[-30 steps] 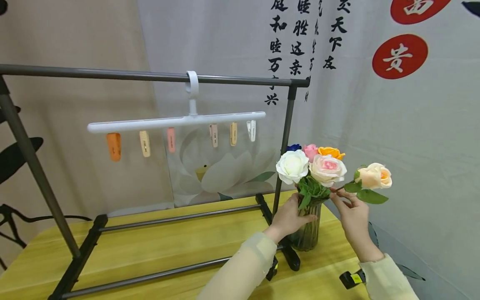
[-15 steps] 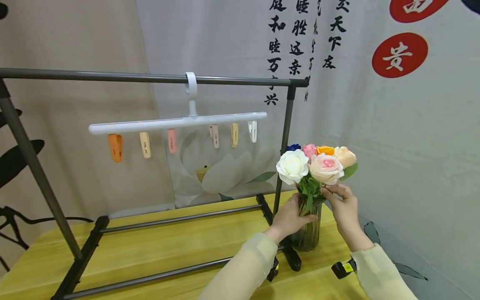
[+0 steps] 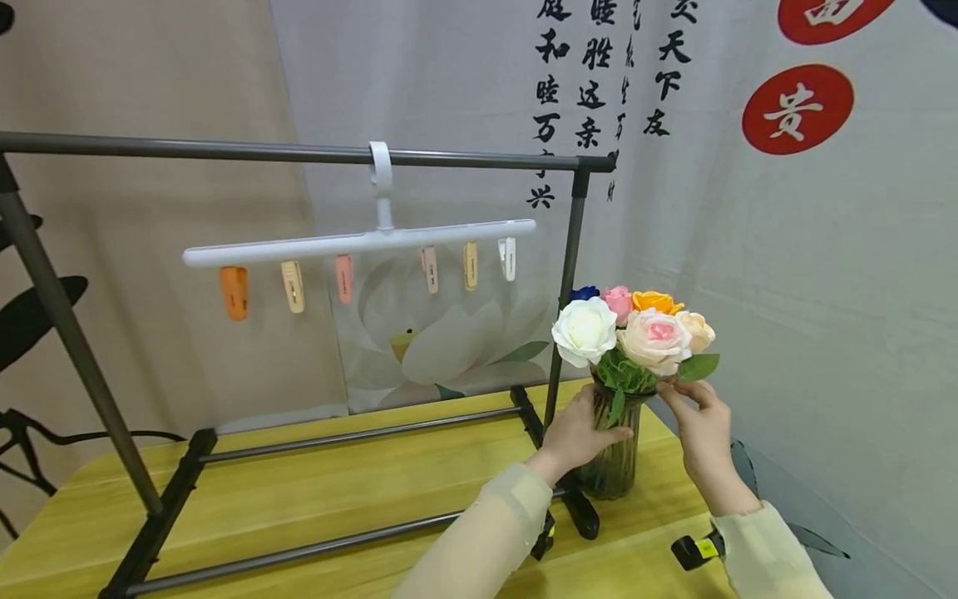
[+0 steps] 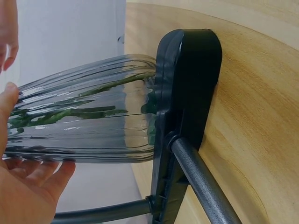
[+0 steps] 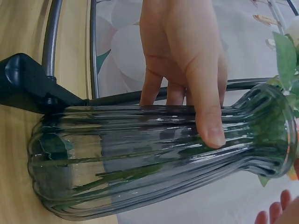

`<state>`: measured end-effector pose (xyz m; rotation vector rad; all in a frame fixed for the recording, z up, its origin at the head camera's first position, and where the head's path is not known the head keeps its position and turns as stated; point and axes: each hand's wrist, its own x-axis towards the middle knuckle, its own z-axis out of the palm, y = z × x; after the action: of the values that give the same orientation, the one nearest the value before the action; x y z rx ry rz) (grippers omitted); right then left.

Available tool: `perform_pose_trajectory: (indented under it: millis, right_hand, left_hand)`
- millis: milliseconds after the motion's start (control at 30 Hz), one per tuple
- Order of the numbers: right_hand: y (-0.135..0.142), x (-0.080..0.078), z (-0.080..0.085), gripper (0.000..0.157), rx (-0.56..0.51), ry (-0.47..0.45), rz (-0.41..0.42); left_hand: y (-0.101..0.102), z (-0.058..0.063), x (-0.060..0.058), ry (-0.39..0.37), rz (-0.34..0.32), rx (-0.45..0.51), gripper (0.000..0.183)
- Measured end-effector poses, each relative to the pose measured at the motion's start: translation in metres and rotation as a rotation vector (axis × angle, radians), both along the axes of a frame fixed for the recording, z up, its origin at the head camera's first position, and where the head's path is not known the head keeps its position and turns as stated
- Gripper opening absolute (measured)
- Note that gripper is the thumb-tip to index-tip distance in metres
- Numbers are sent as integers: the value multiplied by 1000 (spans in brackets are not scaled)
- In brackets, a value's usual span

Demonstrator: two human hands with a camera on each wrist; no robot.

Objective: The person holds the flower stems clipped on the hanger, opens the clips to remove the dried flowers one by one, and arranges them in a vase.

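Observation:
A ribbed clear glass vase [image 3: 612, 470] stands at the table's right side, green stems showing through its wall. My left hand [image 3: 576, 434] grips it below the rim, with the thumb [image 5: 213, 133] across the glass in the right wrist view. Out of the vase rise a white rose [image 3: 585, 331], a pale pink rose [image 3: 655, 340], an orange flower [image 3: 657, 301], a smaller pink one [image 3: 619, 303] and a dark blue one. My right hand [image 3: 703, 428] pinches the peach rose [image 3: 698, 331] low on its stem at the rim; the fingers partly hide the stem.
A dark metal rack [image 3: 247, 150] stands on the yellow wooden table [image 3: 337, 482], its black foot [image 4: 189, 70] close against the vase. From its bar hangs a white hanger [image 3: 359, 243] with several coloured clips. A printed curtain [image 3: 816, 274] hangs behind and at the right.
The peach rose, leaning far out to the right one second ago, now stands among the others behind the pale pink rose. My right hand went left, then slightly back right; my left hand stayed.

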<state>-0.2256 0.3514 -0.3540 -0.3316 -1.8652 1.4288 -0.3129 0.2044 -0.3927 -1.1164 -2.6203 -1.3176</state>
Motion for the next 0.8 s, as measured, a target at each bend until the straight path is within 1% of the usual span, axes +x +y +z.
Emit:
perform_pose_trajectory:
  millis: [167,233,333,433,533,667,800]
  right_hand:
    - [-2,0,3,21,-132,101,-10]
    - [-2,2,4,16,-177,140,-6]
    - [0,5,8,13,-229,194,-9]
    - [4,11,14,13,-276,247,-28]
    - [5,16,21,17,-323,352,-44]
    - [-1,23,32,24,-316,544,-36]
    - [-17,31,44,26,-218,717,8]
  left_hand:
    - [-2,0,-2,2,13,3,81]
    - [-4,0,-3,-10,14,6,82]
    - [-5,0,-3,-30,8,22,82]
    - [-4,1,-1,-45,5,24,81]
    - [-2,3,1,-44,8,12,81]
    - [-1,4,2,-45,10,10,80]
    - [-2,4,2,-71,5,29,79]
